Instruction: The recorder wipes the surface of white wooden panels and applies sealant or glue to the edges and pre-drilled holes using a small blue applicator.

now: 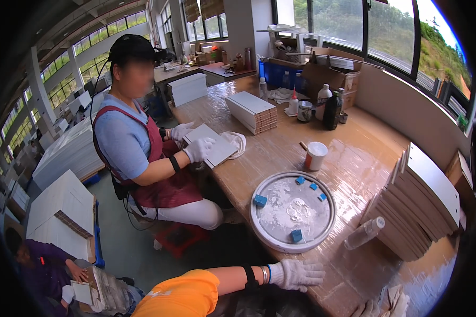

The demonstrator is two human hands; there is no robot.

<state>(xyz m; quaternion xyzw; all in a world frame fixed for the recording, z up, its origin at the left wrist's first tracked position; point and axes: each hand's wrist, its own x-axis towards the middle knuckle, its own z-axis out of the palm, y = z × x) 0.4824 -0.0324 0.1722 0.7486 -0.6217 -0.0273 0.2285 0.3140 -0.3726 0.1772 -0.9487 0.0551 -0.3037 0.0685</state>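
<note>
My left hand point(296, 274), in a white knit glove, rests at the near table edge with its fingers stretched out and nothing in them. Low at the frame's bottom, my gloved right hand point(367, 309) is mostly cut off, beside a crumpled pale cloth point(395, 300); its grip does not show. Just beyond my left hand lies a round grey lid-like tray point(256, 222) smeared with white paste. Several blue sponge blocks point(296, 235) sit on it. A clear bottle point(365, 233) stands tilted in view near a stack of curved-edge white panels point(427, 185) at the right.
Behind the tray is a white-and-orange tub point(316, 156) with a stick beside it. Across the table, a co-worker point(137, 137) holds a pale panel point(211, 145). Panel stacks point(251, 111) and bottles point(331, 111) stand farther back. Another person point(53, 269) sits lower left.
</note>
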